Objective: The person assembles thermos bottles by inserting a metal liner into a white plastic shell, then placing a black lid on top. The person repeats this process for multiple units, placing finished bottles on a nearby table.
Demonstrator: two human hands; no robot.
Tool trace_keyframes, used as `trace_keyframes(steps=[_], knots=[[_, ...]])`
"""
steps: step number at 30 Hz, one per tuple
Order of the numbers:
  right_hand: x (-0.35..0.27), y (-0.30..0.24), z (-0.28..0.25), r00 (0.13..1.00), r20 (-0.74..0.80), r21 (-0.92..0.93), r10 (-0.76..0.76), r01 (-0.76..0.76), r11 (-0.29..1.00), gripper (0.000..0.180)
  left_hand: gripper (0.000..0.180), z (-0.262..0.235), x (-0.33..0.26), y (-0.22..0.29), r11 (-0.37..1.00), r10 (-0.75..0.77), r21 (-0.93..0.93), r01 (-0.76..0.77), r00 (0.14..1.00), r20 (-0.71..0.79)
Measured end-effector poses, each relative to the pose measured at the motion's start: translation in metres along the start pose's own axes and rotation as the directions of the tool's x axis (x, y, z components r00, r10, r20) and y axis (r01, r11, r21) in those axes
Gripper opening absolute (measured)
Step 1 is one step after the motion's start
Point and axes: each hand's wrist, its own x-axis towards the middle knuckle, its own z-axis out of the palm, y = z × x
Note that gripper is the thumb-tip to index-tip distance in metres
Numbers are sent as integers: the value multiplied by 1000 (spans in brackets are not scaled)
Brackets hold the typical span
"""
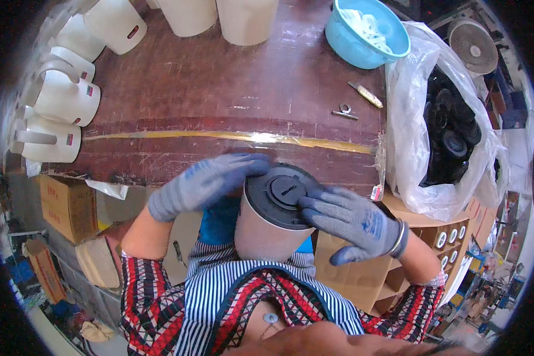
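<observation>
Now I press a black lid (pixel 282 196) onto a white jug (pixel 261 234) at six o'clock: left hand (pixel 204 181) flat, fingers spread; right hand (pixel 353 218) bears on its rim. Next, I judge, even seating pressure.

bright even daylight, glare on the tape strip (pixel 231 137), fisheye bending and dark rim.

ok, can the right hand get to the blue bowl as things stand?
Probably yes. The right hand rests on the black lid, holding nothing; bare tabletop lies between it and the blue bowl, though it's a long stretch.
</observation>
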Motion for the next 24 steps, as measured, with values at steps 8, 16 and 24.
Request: trace_keyframes(steps=[8, 16, 24], knots=[[35, -14, 25, 1000, 0, -4, -16, 16, 1000, 83, 48, 12, 39, -15, 961, 200, 134, -242, 943, 266], [79, 45, -26, 952, -266, 124, 152, -122, 985, 72, 57, 38, 62, -42, 718, 55, -689, 100, 979, 199], [-35, 102, 91, 781, -459, -386, 423, -604, 697, 90, 78, 57, 39, -64, 472, -62, -865, 171, 985, 162]])
